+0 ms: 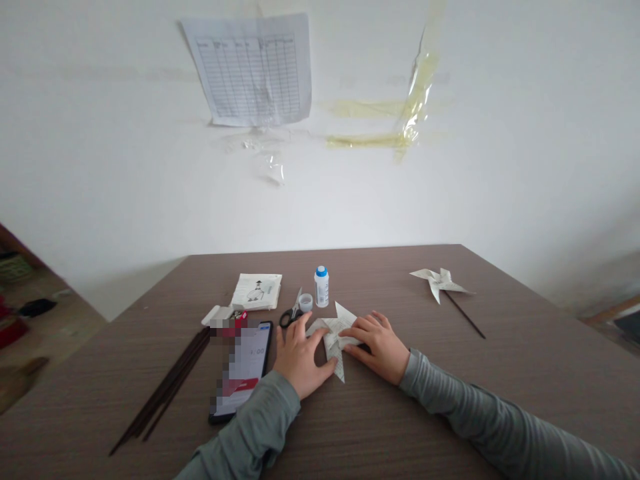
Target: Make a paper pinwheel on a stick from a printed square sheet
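A folded paper pinwheel (333, 343) made of printed paper lies on the table between my hands. My left hand (303, 360) is spread over its left side, with the thumb at the lower blade and the index finger at the left blade. From the other side, my right hand (377, 343) has its index finger near the pinwheel's centre and its thumb just below, closed on the right blade, which is partly covered. Beyond my left fingers are black-handled scissors (289, 318) and a small round translucent container (305, 303). A white bottle with a blue cap (321, 288) stands behind the pinwheel.
A finished pinwheel on a dark stick (440, 283) lies at the right. To the left are a phone (245, 367), several dark sticks (170, 383), a small red-and-white box (227, 320) and a white packet (257, 291). The brown table (500, 400) meets a white wall.
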`<state>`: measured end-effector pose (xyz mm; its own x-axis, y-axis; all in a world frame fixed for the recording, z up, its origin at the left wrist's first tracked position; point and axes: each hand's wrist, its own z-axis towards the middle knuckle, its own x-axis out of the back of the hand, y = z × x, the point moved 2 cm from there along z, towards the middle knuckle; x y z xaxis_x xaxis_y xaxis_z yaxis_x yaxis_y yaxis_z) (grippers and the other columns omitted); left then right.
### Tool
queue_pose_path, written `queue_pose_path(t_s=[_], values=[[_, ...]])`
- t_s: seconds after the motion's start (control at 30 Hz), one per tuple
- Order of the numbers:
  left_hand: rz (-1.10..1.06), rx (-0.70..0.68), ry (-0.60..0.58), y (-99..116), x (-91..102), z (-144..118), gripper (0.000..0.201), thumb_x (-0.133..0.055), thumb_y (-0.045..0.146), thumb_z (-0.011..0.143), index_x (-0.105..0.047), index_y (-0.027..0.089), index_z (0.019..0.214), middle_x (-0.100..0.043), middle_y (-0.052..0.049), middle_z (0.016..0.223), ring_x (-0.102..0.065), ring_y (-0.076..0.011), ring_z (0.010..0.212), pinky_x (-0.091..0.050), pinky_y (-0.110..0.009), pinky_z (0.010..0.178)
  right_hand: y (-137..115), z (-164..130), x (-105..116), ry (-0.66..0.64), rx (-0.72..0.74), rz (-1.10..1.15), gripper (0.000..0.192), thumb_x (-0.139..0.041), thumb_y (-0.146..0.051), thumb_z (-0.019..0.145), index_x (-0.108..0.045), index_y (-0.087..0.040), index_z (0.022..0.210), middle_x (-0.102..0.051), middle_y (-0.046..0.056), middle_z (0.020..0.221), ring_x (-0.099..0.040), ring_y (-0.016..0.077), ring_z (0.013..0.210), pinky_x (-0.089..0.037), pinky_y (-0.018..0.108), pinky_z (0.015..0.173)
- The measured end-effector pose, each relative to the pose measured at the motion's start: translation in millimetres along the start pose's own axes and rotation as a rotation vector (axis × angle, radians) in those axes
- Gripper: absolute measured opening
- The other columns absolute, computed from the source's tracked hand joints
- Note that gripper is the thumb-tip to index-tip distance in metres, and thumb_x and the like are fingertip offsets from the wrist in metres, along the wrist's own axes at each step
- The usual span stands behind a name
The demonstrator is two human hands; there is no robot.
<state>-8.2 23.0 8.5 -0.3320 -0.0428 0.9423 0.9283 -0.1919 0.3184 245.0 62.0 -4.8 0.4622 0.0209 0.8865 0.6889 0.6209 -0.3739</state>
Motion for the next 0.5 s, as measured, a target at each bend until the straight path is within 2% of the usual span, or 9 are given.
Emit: queue_pose_path(t_s=[0.13, 0.33, 0.5], values=[[0.001, 0.002, 0.012, 0.0, 0.0, 0.4, 0.062, -0.1, 0.051, 0.101, -0.093, 0.04, 0.161, -0.062, -0.014, 0.2, -0.056, -0.0564, 0.185, -0.034, -0.092, 0.156, -0.6, 0.9, -0.5, 0.006, 0.026, -0.044, 0.028, -0.081, -0.047, 0.124, -0.1, -0.047, 0.144, -0.094, 0.01, 0.129, -0.087, 0.0423, 0.128, -0.057, 0.082, 0.142], [-0.015, 0.003, 0.006, 0.6, 0.3, 0.3, 0.062, -0.1, 0.05, 0.101, -0.093, 0.038, 0.162, -0.061, -0.016, 0.202, -0.056, -0.0596, 0.185, -0.033, -0.095, 0.155, 3.9, 0.7, -6.1, 0.014, 0.04, -0.045, 0.028, -0.084, -0.045, 0.123, -0.101, -0.047, 0.145, -0.092, 0.012, 0.127, -0.087, 0.0431, 0.125, -0.059, 0.083, 0.14], [-0.012, 0.003, 0.006, -0.3, 0.1, -0.4, 0.063, -0.1, 0.05, 0.102, -0.093, 0.039, 0.164, -0.061, -0.015, 0.202, -0.056, -0.0587, 0.186, -0.032, -0.094, 0.156, 9.4, -0.4, -17.2, 0.044, 0.006, -0.044, 0.03, -0.081, -0.039, 0.124, -0.101, -0.046, 0.147, -0.092, 0.008, 0.126, -0.088, 0.0382, 0.125, -0.052, 0.081, 0.148]])
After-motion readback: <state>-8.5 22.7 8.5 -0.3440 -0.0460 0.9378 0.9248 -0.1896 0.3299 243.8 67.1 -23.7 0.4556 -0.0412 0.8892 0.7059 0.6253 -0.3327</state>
